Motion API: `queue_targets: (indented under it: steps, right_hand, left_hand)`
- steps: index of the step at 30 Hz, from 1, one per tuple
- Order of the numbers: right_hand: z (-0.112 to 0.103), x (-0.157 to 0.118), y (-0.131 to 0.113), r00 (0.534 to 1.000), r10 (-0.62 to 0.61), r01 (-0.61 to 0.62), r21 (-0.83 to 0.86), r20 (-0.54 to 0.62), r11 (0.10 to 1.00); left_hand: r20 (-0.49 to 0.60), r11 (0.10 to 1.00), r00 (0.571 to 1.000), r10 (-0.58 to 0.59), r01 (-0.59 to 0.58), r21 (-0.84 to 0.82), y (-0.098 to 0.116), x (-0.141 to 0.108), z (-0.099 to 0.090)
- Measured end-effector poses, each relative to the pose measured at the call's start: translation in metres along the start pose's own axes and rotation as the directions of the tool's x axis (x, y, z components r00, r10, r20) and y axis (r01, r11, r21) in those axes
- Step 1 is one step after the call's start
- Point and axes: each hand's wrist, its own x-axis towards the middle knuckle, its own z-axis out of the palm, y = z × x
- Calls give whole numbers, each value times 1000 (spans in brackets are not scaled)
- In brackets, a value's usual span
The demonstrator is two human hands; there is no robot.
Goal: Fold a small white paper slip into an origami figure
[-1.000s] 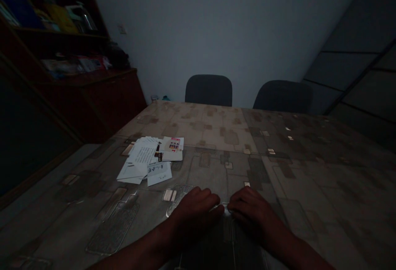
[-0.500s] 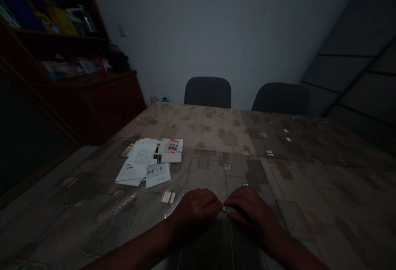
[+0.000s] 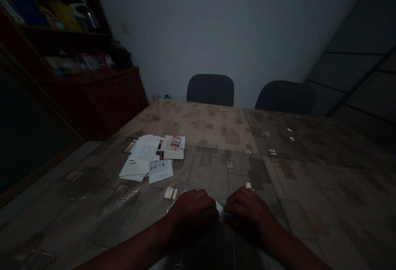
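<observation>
Close together over the near part of the table, my left hand and my right hand both have their fingers curled in. A small white piece, which looks like paper, shows in the narrow gap between them. Both hands pinch it from either side, and most of it is hidden by the fingers. Ahead and to the left lies a loose pile of printed white papers and cards, apart from my hands. One card in the pile carries a red label and a small picture.
A patterned cloth covers the table. Two dark chairs stand at its far edge, before a pale wall. On the left is a dark red cabinet with filled shelves. The room is dim.
My right hand's fingers have closed in on the small white piece, and more of it now shows between the hands. The view has shifted slightly; the paper pile lies unchanged.
</observation>
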Motion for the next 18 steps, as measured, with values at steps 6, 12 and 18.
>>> queue_targets:
  steps: [6, 12, 18]
  right_hand:
    - [5, -1, 1, 1000, 24, -24, -7, 13, 1000]
    - [3, -1, -2, 997, 46, -44, -34, 64, 998]
    - [8, -2, -4, 998, 35, -31, -77, 47, 997]
  left_hand:
    - [7, 999, 1000, -25, 25, 40, 5, 6, -1]
    - [50, 998, 998, -29, 26, 63, 7, 2, 3]
    - [27, 997, 999, -26, 24, 74, 5, 4, 7]
